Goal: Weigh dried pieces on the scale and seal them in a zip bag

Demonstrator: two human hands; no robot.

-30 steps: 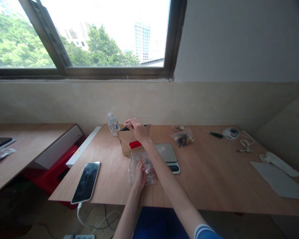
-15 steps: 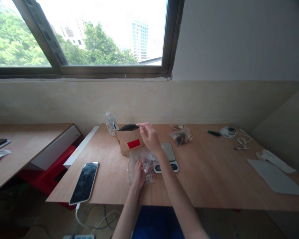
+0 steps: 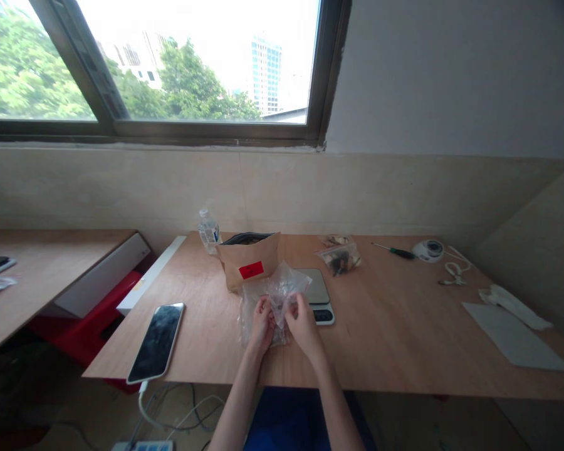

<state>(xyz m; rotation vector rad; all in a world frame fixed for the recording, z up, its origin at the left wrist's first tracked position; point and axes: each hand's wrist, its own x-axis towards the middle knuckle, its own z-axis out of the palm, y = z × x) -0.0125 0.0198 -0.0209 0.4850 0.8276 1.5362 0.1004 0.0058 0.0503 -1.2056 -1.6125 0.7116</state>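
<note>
Fingers of the left hand (image 3: 262, 327) and right hand (image 3: 305, 327) pinch narrowly on either side of a crumpled clear plastic bag (image 3: 287, 282), which lies between them and flares away beyond the fingertips; its long axis is hard to tell. Just past it, nearer the left hand, a kraft paper pouch (image 3: 232, 264) stands upright on the surface (image 3: 385, 338), its gaping mouth running left to right. A digital scale (image 3: 320, 289) sits beyond the right hand.

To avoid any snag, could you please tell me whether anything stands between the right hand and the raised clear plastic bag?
Nothing visible does: the right hand touches the raised clear plastic bag directly, as does the left hand. The brown pouch stands beyond the bag, and the scale lies partly behind it, to the right.
</note>
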